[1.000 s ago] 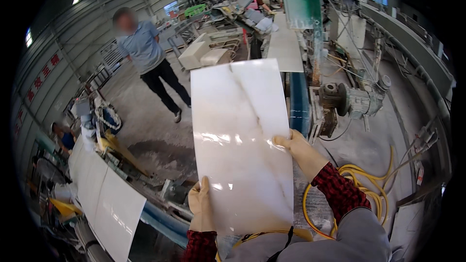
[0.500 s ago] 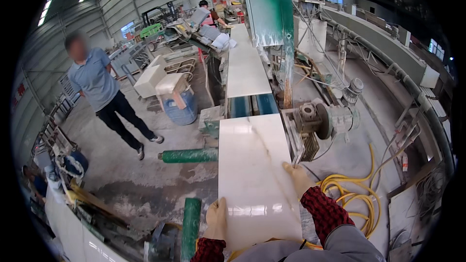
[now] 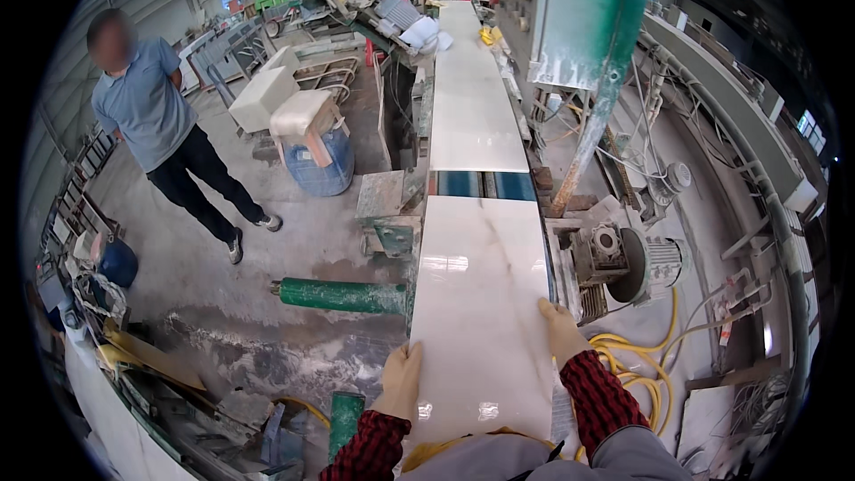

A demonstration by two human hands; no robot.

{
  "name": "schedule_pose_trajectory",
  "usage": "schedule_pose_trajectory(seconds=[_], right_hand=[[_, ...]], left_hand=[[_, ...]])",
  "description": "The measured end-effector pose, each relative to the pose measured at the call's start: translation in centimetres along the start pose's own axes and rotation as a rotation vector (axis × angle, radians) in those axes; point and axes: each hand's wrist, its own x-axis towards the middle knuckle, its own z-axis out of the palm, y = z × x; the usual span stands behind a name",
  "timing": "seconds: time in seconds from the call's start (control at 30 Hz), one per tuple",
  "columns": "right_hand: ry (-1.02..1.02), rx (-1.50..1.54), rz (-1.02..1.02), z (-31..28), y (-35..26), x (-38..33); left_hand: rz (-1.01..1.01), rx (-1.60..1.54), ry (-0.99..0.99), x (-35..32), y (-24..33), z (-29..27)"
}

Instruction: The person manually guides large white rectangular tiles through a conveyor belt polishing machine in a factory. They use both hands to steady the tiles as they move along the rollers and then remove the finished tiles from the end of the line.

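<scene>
Slab (image 3: 481, 303) lying flat at the lower centre of the frame, held at both side edges.

We grip its left edge with our left hand (image 3: 400, 380) and its right edge with our right hand (image 3: 563, 333), fingers curled closed on the stone. Its long axis runs from the bottom of the frame up toward the top, in line with a second slab (image 3: 476, 102) on the conveyor (image 3: 481, 184). It is glossy white with faint grey veins.

The stone slab (image 3: 481, 303) looks glossy and smooth, the concrete floor (image 3: 223, 321) matt, dusty and rough.
</scene>
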Motion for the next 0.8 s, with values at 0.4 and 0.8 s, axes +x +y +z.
schedule_pose_trajectory(seconds=[0.4,0.8], right_hand=[[0.012,0.130,0.310,-0.1,0.2,-11.7],[0.004,0.216,0.293,-0.8,4.1,-4.9]], left_hand=[[-0.003,0.013,-0.082,6.9,2.3,3.1],[0.209,0.459,0.033,8.8,7.8,4.7]])
